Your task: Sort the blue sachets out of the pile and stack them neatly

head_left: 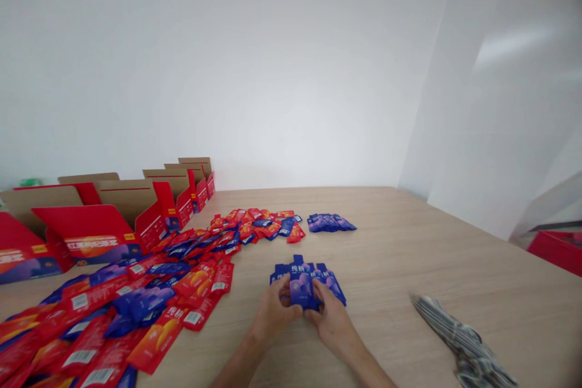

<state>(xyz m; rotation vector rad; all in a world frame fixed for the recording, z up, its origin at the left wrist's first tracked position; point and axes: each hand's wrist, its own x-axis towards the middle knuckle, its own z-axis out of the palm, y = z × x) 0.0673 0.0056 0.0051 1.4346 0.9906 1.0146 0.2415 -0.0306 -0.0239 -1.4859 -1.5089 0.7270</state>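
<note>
Nearest, the person's left hand [273,313] and right hand [335,318] are reaching in over the wooden counter [386,351], and the fingers of both are grasping 1 blue pouch [301,290] between them, 1 hand at each side of its lower half. The pouch is showing its printed front to the camera. More matching pouches [334,285] are fanning out to both sides just behind it; whether the fingers are gripping these too, I cannot tell. On the right, a striped cloth [454,333] is lying bunched. On the left, a mixed heap [159,327] of red and blue pouches is spreading away from the near edge. Beyond the hands, a separate overlapping row [331,222] of blue pouches is lying near the heap's far end. Red boxes [91,242] are standing with flaps raised along the left, and a white wall [291,73] is rising behind everything.
</note>
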